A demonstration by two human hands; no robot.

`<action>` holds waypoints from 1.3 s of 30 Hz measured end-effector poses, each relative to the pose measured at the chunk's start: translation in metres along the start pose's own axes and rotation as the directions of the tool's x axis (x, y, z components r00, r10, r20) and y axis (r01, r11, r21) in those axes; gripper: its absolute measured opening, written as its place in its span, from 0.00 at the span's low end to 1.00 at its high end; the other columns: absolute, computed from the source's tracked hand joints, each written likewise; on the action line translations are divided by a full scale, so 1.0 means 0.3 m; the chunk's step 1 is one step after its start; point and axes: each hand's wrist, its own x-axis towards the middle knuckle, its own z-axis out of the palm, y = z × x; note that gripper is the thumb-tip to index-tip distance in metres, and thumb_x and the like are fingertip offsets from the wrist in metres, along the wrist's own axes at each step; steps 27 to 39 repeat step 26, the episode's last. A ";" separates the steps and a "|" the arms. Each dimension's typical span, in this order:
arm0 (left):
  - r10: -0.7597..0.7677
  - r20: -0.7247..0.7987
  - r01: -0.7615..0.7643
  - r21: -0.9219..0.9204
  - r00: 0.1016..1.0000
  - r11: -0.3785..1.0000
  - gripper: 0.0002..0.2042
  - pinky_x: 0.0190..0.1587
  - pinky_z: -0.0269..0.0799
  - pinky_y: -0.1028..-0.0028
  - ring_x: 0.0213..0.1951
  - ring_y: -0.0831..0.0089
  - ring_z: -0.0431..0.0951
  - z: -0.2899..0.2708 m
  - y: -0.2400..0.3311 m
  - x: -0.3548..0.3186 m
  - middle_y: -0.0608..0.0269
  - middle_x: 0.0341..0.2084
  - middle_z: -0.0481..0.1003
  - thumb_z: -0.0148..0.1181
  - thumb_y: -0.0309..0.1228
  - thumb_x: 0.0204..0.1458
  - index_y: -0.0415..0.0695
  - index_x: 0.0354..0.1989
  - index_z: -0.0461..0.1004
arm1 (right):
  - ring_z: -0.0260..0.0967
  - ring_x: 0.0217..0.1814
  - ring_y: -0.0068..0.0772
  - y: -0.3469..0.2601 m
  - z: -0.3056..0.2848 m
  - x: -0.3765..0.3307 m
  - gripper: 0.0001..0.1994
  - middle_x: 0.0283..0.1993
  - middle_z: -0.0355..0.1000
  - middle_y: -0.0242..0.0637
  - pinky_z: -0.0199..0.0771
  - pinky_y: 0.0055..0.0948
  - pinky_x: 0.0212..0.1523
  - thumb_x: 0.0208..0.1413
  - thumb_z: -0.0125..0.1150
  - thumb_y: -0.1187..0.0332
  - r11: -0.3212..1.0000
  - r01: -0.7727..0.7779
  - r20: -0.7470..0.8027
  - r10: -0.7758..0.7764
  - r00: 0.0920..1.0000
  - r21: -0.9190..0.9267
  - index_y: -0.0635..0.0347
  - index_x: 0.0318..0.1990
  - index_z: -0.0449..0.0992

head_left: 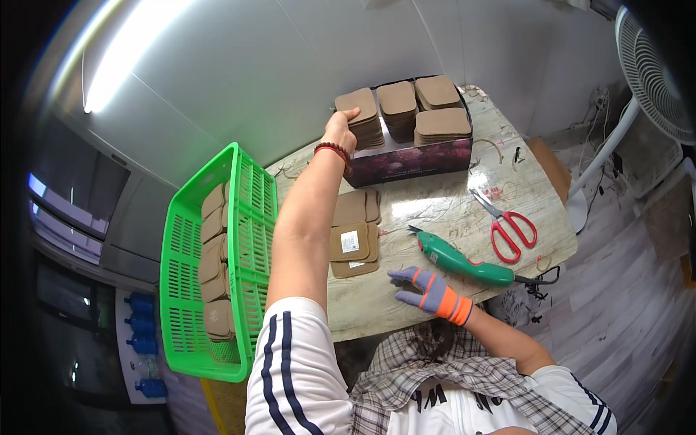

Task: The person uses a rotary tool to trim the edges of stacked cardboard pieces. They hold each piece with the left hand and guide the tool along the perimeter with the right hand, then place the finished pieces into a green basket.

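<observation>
At the far side of the table, my left hand (339, 133), bare with a red beaded bracelet, is closed at the left side of a stack of brown rounded-square pads (358, 105). Its thumb lies on the top pad; the other fingers are hidden. That stack is in the left end of a dark printed box (409, 162), beside several similar stacks (396, 99). My right hand (433, 293), in a grey and orange glove, rests near the table's front edge, fingers stretched out and holding nothing. Between the hands lie loose brown pads (355, 206), one bearing a white label (349, 241).
A green handheld electric cutter (464, 262) with a black cord lies beyond my right hand, near red-handled scissors (513, 233). Left of the table stands a green plastic basket (245, 217) with brown pads inside. A white fan (605, 148) stands at the right.
</observation>
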 end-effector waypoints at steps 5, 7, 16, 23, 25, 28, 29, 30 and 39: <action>-0.140 -0.306 0.156 0.029 0.942 0.987 0.30 0.63 0.42 0.52 0.60 0.51 0.56 0.011 -0.024 0.097 0.50 0.60 0.60 0.66 0.35 0.45 0.37 0.55 0.62 | 0.70 0.48 0.38 0.005 0.004 0.001 0.23 0.45 0.72 0.42 0.69 0.31 0.50 0.52 0.63 0.65 0.998 0.019 0.031 -0.017 0.999 -0.063 0.58 0.56 0.68; -0.182 -0.355 0.201 0.016 0.917 0.980 0.28 0.62 0.45 0.55 0.59 0.53 0.58 0.006 -0.046 0.128 0.50 0.60 0.60 0.66 0.36 0.44 0.36 0.53 0.65 | 0.70 0.48 0.41 0.007 0.000 0.005 0.24 0.45 0.72 0.42 0.69 0.32 0.49 0.51 0.63 0.64 0.997 0.020 0.032 -0.018 0.999 -0.072 0.58 0.56 0.68; -0.171 0.245 0.159 0.071 0.954 0.985 0.38 0.66 0.43 0.56 0.69 0.65 0.44 -0.150 -0.107 0.502 0.46 0.67 0.45 0.58 0.45 0.53 0.36 0.65 0.49 | 0.70 0.49 0.37 -0.018 -0.001 0.016 0.24 0.47 0.72 0.42 0.69 0.30 0.51 0.51 0.63 0.70 0.997 -0.024 0.075 0.030 0.997 -0.079 0.60 0.56 0.68; 0.171 0.317 -0.360 0.796 0.933 0.486 0.31 0.49 0.68 0.58 0.49 0.54 0.70 -0.104 0.046 0.245 0.46 0.51 0.67 0.65 0.38 0.48 0.31 0.55 0.63 | 0.71 0.45 0.41 0.099 0.032 0.059 0.20 0.43 0.71 0.45 0.70 0.32 0.47 0.51 0.63 0.68 1.000 0.023 -0.015 -0.024 1.000 -0.020 0.63 0.52 0.70; 0.495 0.443 -0.607 0.758 0.747 0.238 0.17 0.32 0.71 0.74 0.28 0.70 0.75 -0.206 0.099 0.177 0.63 0.23 0.76 0.67 0.41 0.45 0.36 0.30 0.79 | 0.70 0.48 0.41 0.108 0.051 0.069 0.21 0.44 0.71 0.45 0.69 0.33 0.50 0.52 0.62 0.67 1.000 -0.007 0.014 0.007 1.000 0.018 0.61 0.54 0.69; 0.413 0.581 -0.708 0.639 0.701 0.302 0.20 0.33 0.71 0.72 0.30 0.67 0.76 -0.263 0.128 0.127 0.59 0.27 0.77 0.67 0.46 0.44 0.42 0.37 0.80 | 0.70 0.49 0.41 0.111 0.050 0.070 0.21 0.45 0.71 0.45 0.68 0.33 0.52 0.52 0.61 0.67 0.999 -0.023 0.013 0.022 1.000 0.029 0.60 0.54 0.69; 0.413 0.581 -0.708 0.639 0.701 0.302 0.20 0.33 0.71 0.72 0.30 0.67 0.76 -0.263 0.128 0.127 0.59 0.27 0.77 0.67 0.46 0.44 0.42 0.37 0.80 | 0.70 0.49 0.41 0.111 0.050 0.070 0.21 0.45 0.71 0.45 0.68 0.33 0.52 0.52 0.61 0.67 0.999 -0.023 0.013 0.022 1.000 0.029 0.60 0.54 0.69; 0.413 0.581 -0.708 0.639 0.701 0.302 0.20 0.33 0.71 0.72 0.30 0.67 0.76 -0.263 0.128 0.127 0.59 0.27 0.77 0.67 0.46 0.44 0.42 0.37 0.80 | 0.70 0.49 0.41 0.111 0.050 0.070 0.21 0.45 0.71 0.45 0.68 0.33 0.52 0.52 0.61 0.67 0.999 -0.023 0.013 0.022 1.000 0.029 0.60 0.54 0.69; 0.413 0.581 -0.708 0.639 0.701 0.302 0.20 0.33 0.71 0.72 0.30 0.67 0.76 -0.263 0.128 0.127 0.59 0.27 0.77 0.67 0.46 0.44 0.42 0.37 0.80 | 0.70 0.49 0.41 0.111 0.050 0.070 0.21 0.45 0.71 0.45 0.68 0.33 0.52 0.52 0.61 0.67 0.999 -0.023 0.013 0.022 1.000 0.029 0.60 0.54 0.69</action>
